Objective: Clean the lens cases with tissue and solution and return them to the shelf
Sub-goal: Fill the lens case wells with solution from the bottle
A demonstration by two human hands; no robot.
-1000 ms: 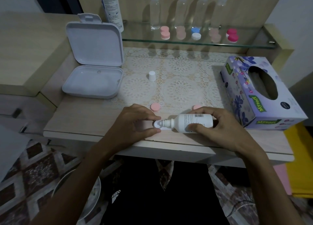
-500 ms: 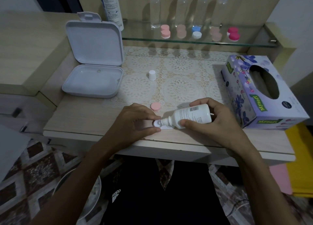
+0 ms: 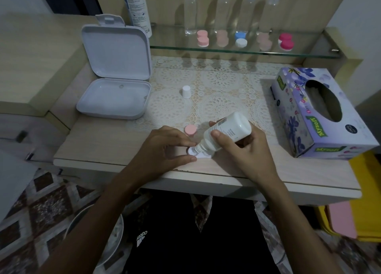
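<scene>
**Too much tilt, too light a pinch**

My right hand [image 3: 245, 148] has its fingers wrapped round the solution bottle [image 3: 226, 132], thumb pressed on the near side. The bottle is tipped steeply, base up and to the far right, nozzle down and to the left. The nozzle sits right at the open lens case [image 3: 192, 151], which lies on the near edge of the bench [image 3: 99, 142]. My left hand [image 3: 165, 148] steadies that case, forefinger and thumb closed on its left side, other fingers curled under. I cannot tell whether the nozzle touches the case or hangs just above it.

The main risk, as I judge it, is a hard squeeze. At this angle solution could flood the shallow well, run over the bench and drip off the near edge onto my lap. A nudge from the nozzle could also slide the case, since my pinch covers only one side.

One pink cap [image 3: 190, 130] lies just beyond my left fingers; a careless knuckle could knock it rolling. The second cap I cannot see, so it may be behind the bottle or my hand. The bottle's own white cap [image 3: 186, 91] stands farther back on the lace mat [image 3: 222, 96], well apart, so the bottle stays open if I set it down.

The tissue box [image 3: 317, 111] sits to the right, within reach for a spill. The other cases wait on the glass shelf [image 3: 309, 52] at the far side.
</scene>
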